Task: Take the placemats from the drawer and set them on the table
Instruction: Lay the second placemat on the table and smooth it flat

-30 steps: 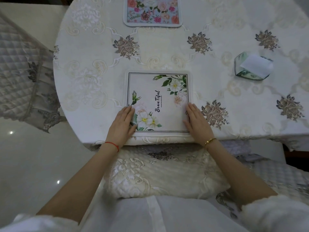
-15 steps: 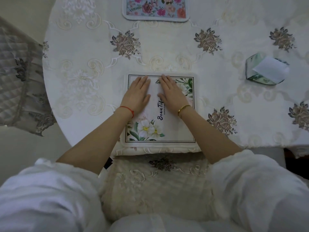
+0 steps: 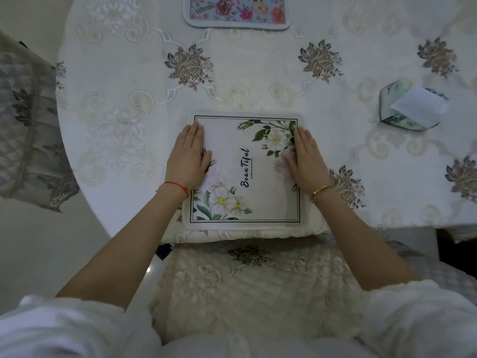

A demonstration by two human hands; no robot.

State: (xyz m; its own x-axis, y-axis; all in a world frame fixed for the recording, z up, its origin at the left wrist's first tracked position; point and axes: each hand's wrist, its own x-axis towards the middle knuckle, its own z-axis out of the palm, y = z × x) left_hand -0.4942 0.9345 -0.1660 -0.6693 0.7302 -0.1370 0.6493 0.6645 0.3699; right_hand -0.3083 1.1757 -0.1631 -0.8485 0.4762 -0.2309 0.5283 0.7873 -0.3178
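A white placemat [image 3: 258,200] printed with white flowers and the word "Beautiful" lies flat at the near edge of the round table [image 3: 124,81]. My left hand [image 3: 187,157] presses flat on the mat's left side, fingers straight. On the mat's right side my right hand [image 3: 304,160] lies flat in the same way. A second placemat [image 3: 237,14] with pink and red flowers on blue lies at the table's far side, cut off by the top of the view.
An embroidered white cloth covers the table. A green-patterned tissue box [image 3: 410,108] with a white tissue sticking out stands at the right. A cushioned chair [image 3: 245,288] sits under the near table edge, and another covered chair [image 3: 25,120] stands at the left.
My hands slid apart from the middle of the white placemat to its left and right sides. Before that they moved up from its near corners to the middle.
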